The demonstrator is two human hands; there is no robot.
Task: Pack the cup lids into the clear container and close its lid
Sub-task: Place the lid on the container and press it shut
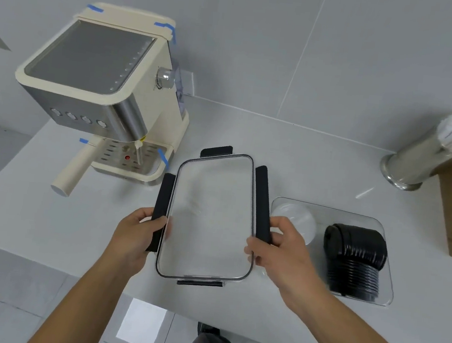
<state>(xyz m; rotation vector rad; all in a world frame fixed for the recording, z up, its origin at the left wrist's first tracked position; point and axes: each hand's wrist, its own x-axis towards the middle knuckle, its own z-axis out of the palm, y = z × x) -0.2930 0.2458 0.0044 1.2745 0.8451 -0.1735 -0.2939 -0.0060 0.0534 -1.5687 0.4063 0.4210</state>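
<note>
The clear lid is hard to see because you look right through it to the grey worktop; its dark rim and four black clips show its shape. The near clip is mostly tucked under the lid's edge. The lid is held above the worktop, with its long side running away from the person and leaning a little to the right. The left hand has its grip closed on the black clip on the left side. The right hand has its grip closed on the black clip on the right side. To the right sits the clear container, also hard to make out. Inside it a stack of black cup lids lies on its side, and a stack of clear cup lids is partly hidden behind the right hand. A cream coffee machine with bits of blue tape stands at the back left. A metal holder at the far right is cut off by the edge. No writing can be read anywhere.
</note>
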